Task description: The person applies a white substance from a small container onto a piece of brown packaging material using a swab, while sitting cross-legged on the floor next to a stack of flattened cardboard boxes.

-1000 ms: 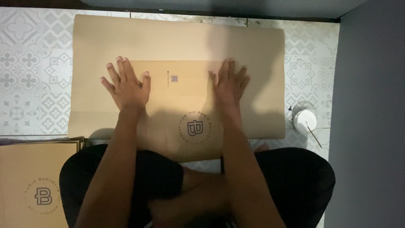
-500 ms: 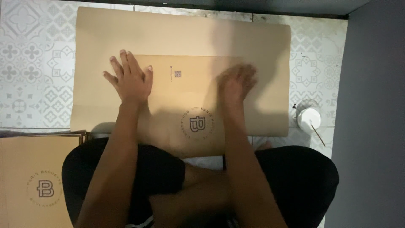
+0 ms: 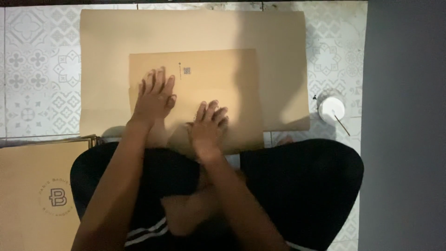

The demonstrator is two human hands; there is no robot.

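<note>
Brown cardboard fills the upper middle of the frame: a big flat sheet point(image 3: 107, 56) lying on the patterned floor tiles point(image 3: 37, 69), with a smaller folded panel point(image 3: 218, 88) laid over its centre and reaching down to our knees. It looks light, stiff across the flat and willing to bend only along its creases, with a dry matte face that should not slip under a palm. We judge the edges and fold lines the best places to take hold, since the broad face offers nothing to grip.

At lower left sits a stack of like sheets point(image 3: 32, 186), flat and square-cornered, with a round printed mark on top. Our black shorts point(image 3: 302, 186) take up the bottom centre.

Our left hand point(image 3: 154, 98) lies palm down on the panel, left of centre, fingers together and straight, pressing flat. Our right hand point(image 3: 209, 123) rests just below and right of it, near the panel's lower edge, fingers close and slightly bent; the light is dim, so it may be pressing or only resting.

At right, on the tiles, stands a small white round pot point(image 3: 331, 108) with a thin stick point(image 3: 342, 124) beside it.
</note>
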